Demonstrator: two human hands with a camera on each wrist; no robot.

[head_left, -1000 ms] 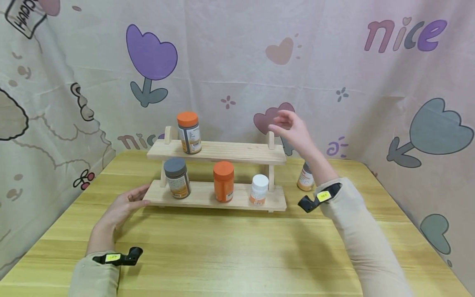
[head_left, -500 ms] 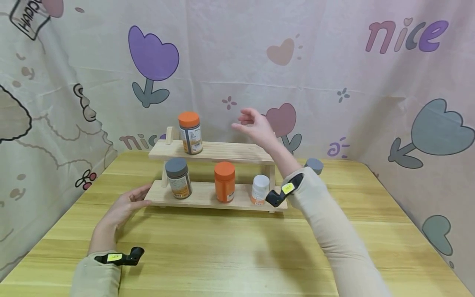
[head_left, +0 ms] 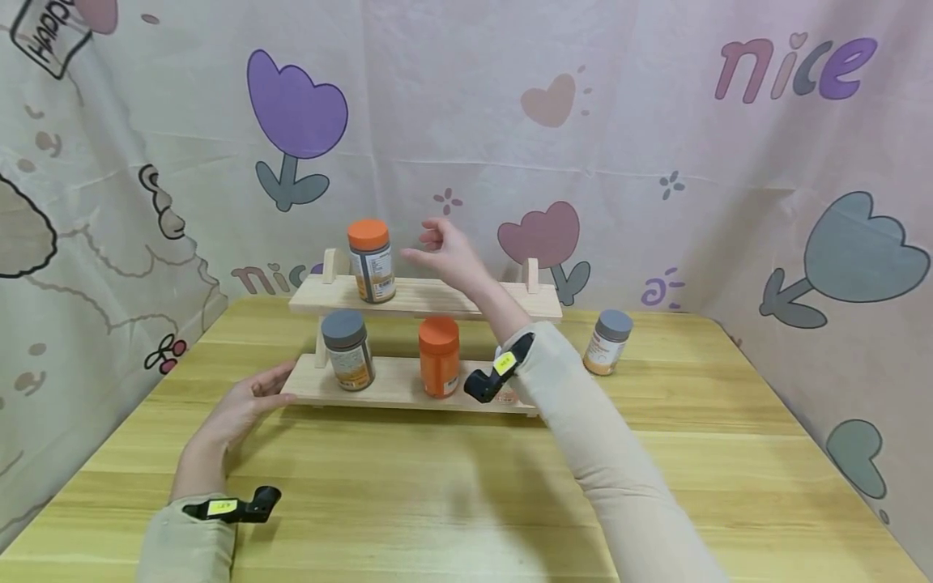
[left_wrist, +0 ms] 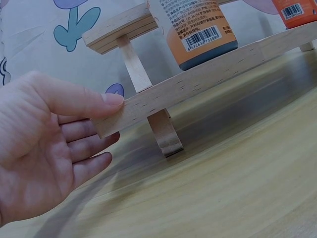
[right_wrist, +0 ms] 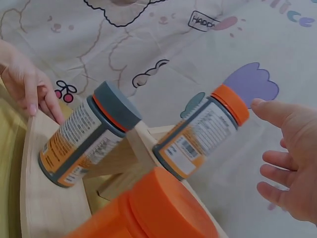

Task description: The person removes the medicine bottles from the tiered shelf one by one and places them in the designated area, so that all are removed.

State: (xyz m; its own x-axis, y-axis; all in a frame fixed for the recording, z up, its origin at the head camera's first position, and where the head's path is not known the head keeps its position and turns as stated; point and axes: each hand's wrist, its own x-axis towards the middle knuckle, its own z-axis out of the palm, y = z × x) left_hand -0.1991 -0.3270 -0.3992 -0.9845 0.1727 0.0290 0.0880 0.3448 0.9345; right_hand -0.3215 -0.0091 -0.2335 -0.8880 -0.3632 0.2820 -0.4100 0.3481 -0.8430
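Note:
A two-tier wooden rack (head_left: 474, 298) stands on the table. My left hand (head_left: 244, 409) grips the left end of its lower shelf, thumb on the board (left_wrist: 163, 99) and fingers behind and below it in the left wrist view. Over the upper shelf, my right hand (head_left: 448, 255) holds nothing; its fingers are spread apart from the thumb. Just left of it stands a grey supplement bottle with an orange lid (head_left: 373, 263); the thumb tip comes close to that lid in the right wrist view. Below are a grey-lidded bottle (head_left: 348, 352) and an orange bottle (head_left: 440, 356).
To the right of the rack, another grey-lidded bottle (head_left: 607, 344) stands on the wooden table (head_left: 408, 494). The right forearm mostly hides a small white bottle on the lower shelf. A printed cloth (head_left: 437, 105) hangs behind the table.
My right hand has swept left above the upper shelf, from its right end toward the orange-lidded bottle. The left hand keeps its hold on the rack.

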